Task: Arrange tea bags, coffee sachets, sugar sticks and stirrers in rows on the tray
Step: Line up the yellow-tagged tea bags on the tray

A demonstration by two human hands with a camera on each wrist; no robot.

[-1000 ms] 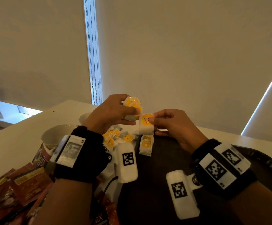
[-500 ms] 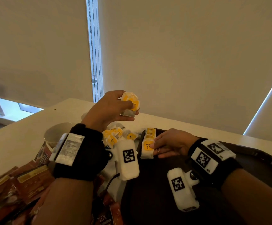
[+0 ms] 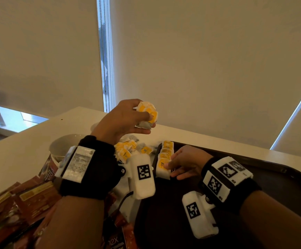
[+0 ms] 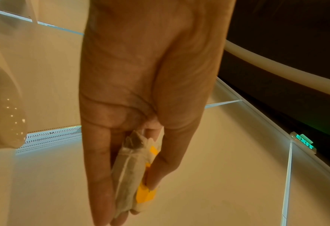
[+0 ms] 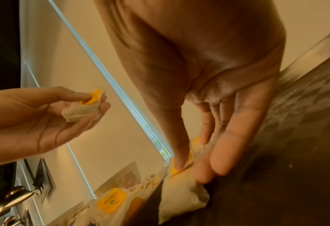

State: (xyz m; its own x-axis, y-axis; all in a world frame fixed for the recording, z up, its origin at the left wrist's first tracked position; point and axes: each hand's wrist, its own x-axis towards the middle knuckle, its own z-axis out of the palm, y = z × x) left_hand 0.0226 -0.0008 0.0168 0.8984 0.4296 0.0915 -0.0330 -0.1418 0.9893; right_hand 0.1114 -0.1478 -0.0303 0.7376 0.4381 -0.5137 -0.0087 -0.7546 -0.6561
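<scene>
Currently, a tea bag (image 3: 162,168) is pressed onto the tray (image 3: 281,178) at frame centre by the right hand (image 3: 185,162); spare tea bags (image 3: 147,114) are gripped by the raised left hand (image 3: 121,121). Next, another is probably to be aligned beside it.

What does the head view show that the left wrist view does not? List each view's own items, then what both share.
Only the head view shows the right hand setting a tea bag at the near end of the row on the dark tray, the loose tea bag pile on the table beside it, the brown coffee sachets and the wrist cameras.

Only the left wrist view shows a green exit sign and the palm side of the fingers.

Both show the left hand gripping a bundle of yellow-tagged tea bags, and the pale bowl.
</scene>
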